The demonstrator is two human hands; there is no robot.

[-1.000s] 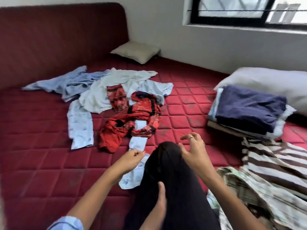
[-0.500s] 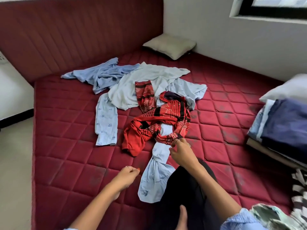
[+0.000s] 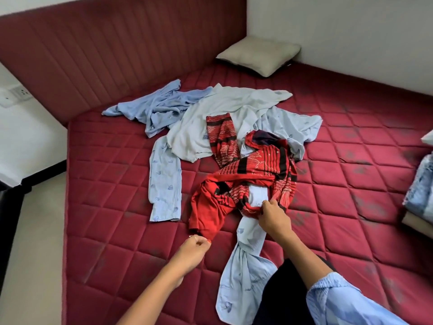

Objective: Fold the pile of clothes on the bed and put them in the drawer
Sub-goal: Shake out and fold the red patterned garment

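Pale blue cotton, my own sleeve (image 3: 337, 299), fills the nearest right corner. My left hand (image 3: 193, 250) hovers with fingers curled together at the lower hem of the red patterned garment (image 3: 246, 181); whether it actually pinches the cloth I cannot tell. My right hand (image 3: 273, 215) pinches that garment's near edge, over the light blue printed shirt (image 3: 243, 275) whose tail runs back toward my dark trouser leg (image 3: 269, 301). The quilted maroon mattress (image 3: 112, 242) lies bare to the left of my hands, as far as its left edge, where the floor (image 3: 32, 242) begins. Farther off, the rest of the pile lies mid-bed: a pale grey-blue garment (image 3: 210, 120) spread flat, one printed sleeve (image 3: 165, 181) stretching toward me, and a crumpled blue garment (image 3: 154, 109) beyond. Folded clothes (image 3: 419, 191) sit stacked at the right edge. A beige cushion (image 3: 260, 55) rests in the far corner, against the ribbed headboard (image 3: 117, 50) and wall (image 3: 339, 36).
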